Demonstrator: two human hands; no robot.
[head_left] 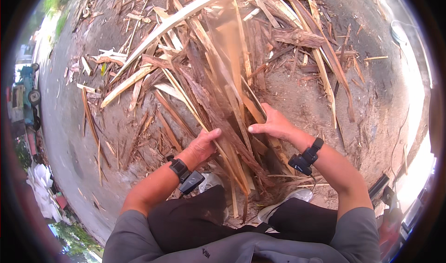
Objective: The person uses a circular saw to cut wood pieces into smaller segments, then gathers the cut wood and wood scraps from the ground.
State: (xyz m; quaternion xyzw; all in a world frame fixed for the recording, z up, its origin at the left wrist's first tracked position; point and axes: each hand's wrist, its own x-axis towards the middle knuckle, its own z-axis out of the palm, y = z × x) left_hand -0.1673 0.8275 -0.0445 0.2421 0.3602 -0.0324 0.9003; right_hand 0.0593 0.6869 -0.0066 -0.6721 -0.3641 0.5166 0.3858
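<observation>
Between my hands stands a loose bundle of split wood strips and bark (213, 107), its near ends close to my shoes and its far ends spreading over the pile. My left hand (203, 144) is closed against the bundle's left side, thumb on top and fingers hidden by the wood. On the other side my right hand (274, 123) grips the same bundle; its thumb lies across the strips and most fingers are out of sight behind them. A pale, long strip (165, 28) slants across the far left of the bundle.
Scattered strips and bark pieces (320, 68) cover the dirt ground (297, 96) ahead and to both sides. A thick bark chunk (298, 38) lies at the far right. A cord (402, 128) runs along the right. A blue wheeled vehicle (32, 96) is at the far left.
</observation>
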